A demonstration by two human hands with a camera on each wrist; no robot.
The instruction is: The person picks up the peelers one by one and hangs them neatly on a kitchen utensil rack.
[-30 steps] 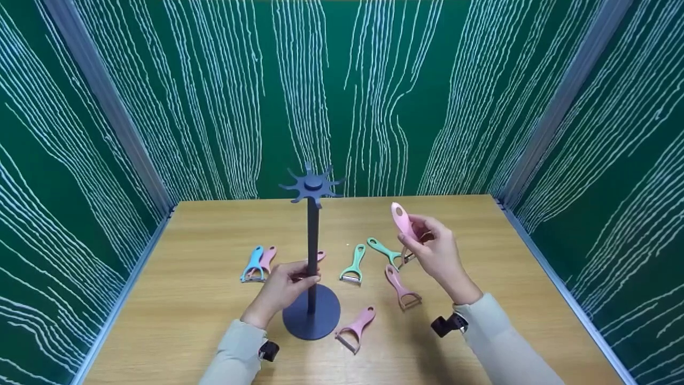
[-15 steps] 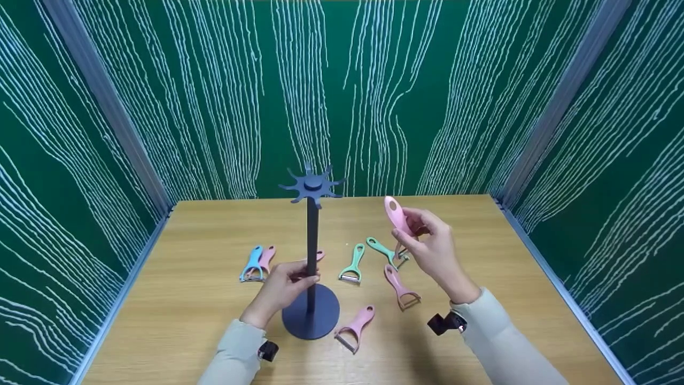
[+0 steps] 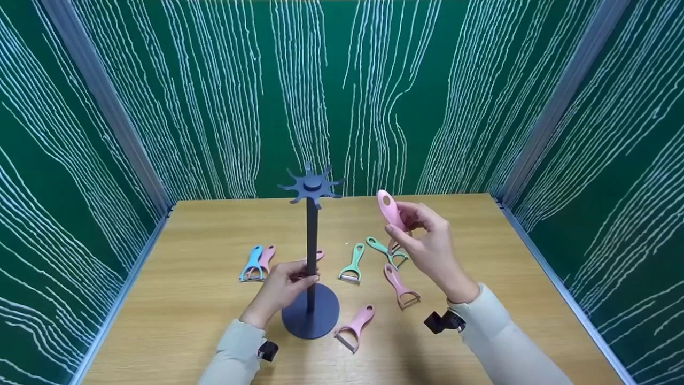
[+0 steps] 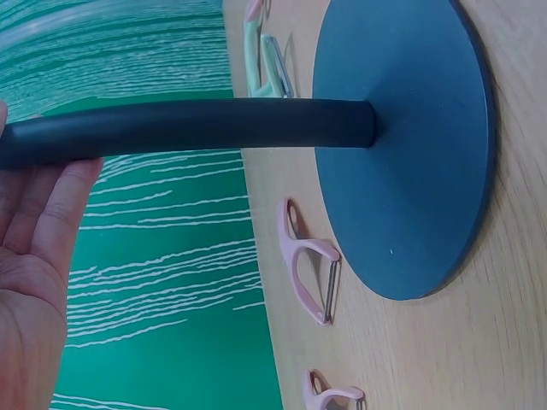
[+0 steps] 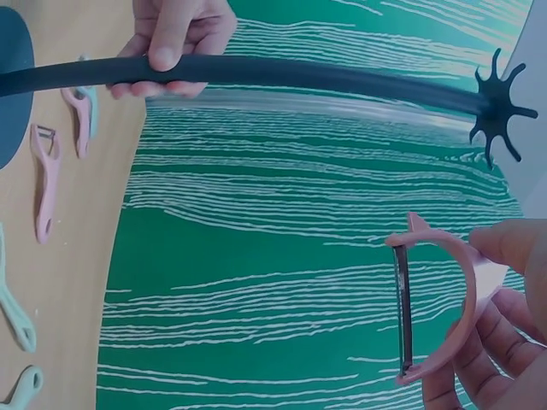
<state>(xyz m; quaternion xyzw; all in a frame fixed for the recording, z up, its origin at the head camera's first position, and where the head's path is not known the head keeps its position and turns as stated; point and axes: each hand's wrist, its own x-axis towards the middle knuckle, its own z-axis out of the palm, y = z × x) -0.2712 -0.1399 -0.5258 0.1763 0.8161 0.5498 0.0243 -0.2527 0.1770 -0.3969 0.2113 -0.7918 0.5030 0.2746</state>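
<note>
My left hand (image 3: pixel 284 289) grips the black post of a stand (image 3: pixel 312 240) low down, just above its round base (image 3: pixel 311 321). The stand is upright and topped by a ring of curved hooks (image 3: pixel 312 184), all bare. To the right of the post, my right hand (image 3: pixel 433 243) holds a pink peeler (image 3: pixel 390 211) in the air by its handle, pinched between thumb and fingers. Its holed handle end points up and its blade hangs down. In the right wrist view the peeler's blade (image 5: pixel 403 312) faces the table side, and the left hand (image 5: pixel 178 43) shows wrapped on the post.
On the wooden table lie a green peeler (image 3: pixel 352 264), another green peeler (image 3: pixel 382 248), a pink peeler (image 3: pixel 399 287) and a pink one (image 3: pixel 357 329) near the base. A blue peeler (image 3: pixel 253 264) overlaps a pink peeler (image 3: pixel 268 256) at left. Another pink peeler (image 3: pixel 320 255) is partly hidden behind the post.
My right hand has moved left and slightly up with the pink peeler, closer to the stand's hooks. The left hand and the stand have stayed in place.
</note>
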